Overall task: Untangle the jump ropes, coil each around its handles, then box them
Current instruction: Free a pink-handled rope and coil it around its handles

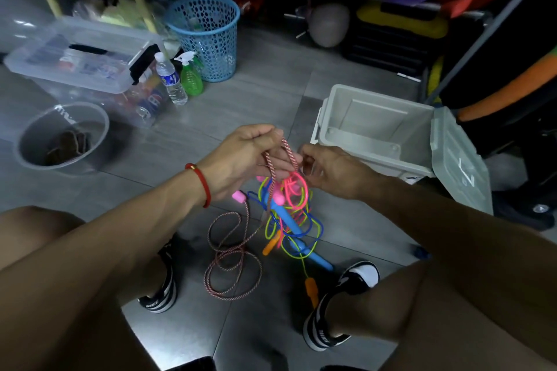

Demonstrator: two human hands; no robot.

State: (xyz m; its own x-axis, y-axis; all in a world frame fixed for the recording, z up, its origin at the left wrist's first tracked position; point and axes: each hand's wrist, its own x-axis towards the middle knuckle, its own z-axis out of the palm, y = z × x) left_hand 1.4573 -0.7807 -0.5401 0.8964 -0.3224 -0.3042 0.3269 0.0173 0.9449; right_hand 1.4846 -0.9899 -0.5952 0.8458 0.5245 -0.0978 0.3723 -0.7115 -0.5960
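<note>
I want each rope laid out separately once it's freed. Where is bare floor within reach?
Bare tile lies between the water bottle and the grey box, and left of the braided rope near the clear tub. Crowded: the rope tangle between the shoes.

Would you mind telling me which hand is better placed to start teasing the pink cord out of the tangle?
The right hand, probably. It is already pinching at the neon pink cord atop the tangle, while the left hand is occupied gripping the loop of braided pink-and-white rope.
</note>
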